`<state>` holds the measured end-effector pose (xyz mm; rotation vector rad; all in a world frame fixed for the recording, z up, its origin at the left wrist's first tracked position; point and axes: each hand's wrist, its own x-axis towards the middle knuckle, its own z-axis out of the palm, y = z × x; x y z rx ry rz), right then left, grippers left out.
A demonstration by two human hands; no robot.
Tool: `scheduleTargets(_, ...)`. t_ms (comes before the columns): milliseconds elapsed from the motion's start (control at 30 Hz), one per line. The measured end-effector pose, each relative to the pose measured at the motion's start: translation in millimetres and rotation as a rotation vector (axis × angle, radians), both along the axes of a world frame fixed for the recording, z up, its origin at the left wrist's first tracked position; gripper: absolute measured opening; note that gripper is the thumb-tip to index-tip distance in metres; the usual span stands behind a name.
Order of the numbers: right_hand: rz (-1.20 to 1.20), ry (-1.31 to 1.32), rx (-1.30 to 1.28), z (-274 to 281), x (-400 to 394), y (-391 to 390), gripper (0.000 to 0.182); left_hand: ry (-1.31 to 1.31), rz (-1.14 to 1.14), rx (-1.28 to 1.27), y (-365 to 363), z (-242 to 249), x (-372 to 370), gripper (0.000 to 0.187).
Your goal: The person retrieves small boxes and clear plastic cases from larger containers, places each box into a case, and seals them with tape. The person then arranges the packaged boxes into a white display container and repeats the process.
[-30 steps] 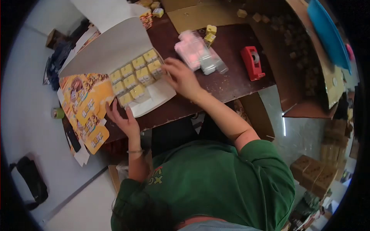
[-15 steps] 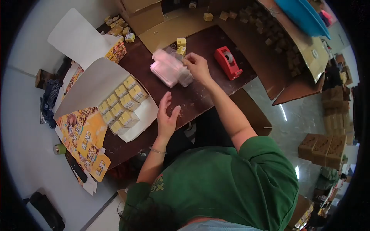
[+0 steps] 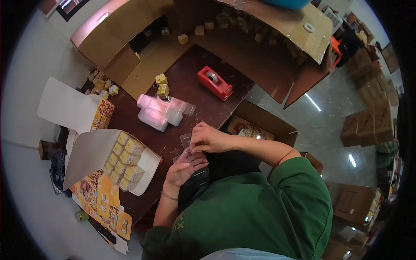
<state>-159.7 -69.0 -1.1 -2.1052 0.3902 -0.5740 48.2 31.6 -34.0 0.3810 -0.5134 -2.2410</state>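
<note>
My right hand [image 3: 209, 138] is pinched on a clear plastic box [image 3: 186, 139], small and thin-walled, above the table's front edge. Just below it, palm up with fingers stretched out, is my left hand [image 3: 183, 168]; the plastic overlaps its fingertips. A stack of clear plastic boxes [image 3: 158, 113] lies on the dark table [image 3: 184, 67]. Behind the stack are two small yellow boxes [image 3: 163, 91]. To the left, an opened white-lined carton [image 3: 93, 149] holds rows of yellow boxes in clear cases [image 3: 125, 159].
A red tape dispenser [image 3: 215, 83] stands at the back right of the table. Large cardboard flaps [image 3: 242, 47] surround the far side, with scattered small boxes inside. Orange printed packaging [image 3: 99, 195] lies at the left. An open carton [image 3: 277, 121] stands below the right edge.
My right hand has drawn back from the stack toward my body with a clear plastic box. My left hand now meets it there. The view has turned and shifted.
</note>
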Motion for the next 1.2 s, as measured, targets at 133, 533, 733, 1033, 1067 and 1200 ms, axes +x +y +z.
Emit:
scheduleTargets(133,0.032,-0.185,0.372,-11.4,-10.7,6.5,0.013,-0.027,0.014,0.016,14.0,-16.7,-12.4,0.065)
scheduleTargets(533,-0.224,-0.016,0.272,-19.5,-24.8,85.5,0.019,-0.248,0.286,0.219,45.9,-11.2,-51.2,0.059)
scheduleTargets(733,-0.506,-0.149,0.466,-41.9,-11.0,64.6,0.021,-0.335,0.216,0.237,62.4,-41.7,-39.9,0.048)
scheduleTargets(1033,-0.320,0.003,0.371,-41.4,-4.0,94.2,0.024,-0.110,0.232,0.001,89.4,-50.0,-36.1,0.077)
scheduleTargets(1067,-0.316,0.005,0.388,-40.4,-4.7,93.5,0.024,-0.237,0.259,-0.061,89.3,-55.5,-38.0,0.080)
scheduleTargets(1200,-0.325,-0.058,0.338,-40.7,-1.8,89.3,0.023,-0.492,0.364,-0.101,73.6,-43.9,-42.2,0.093)
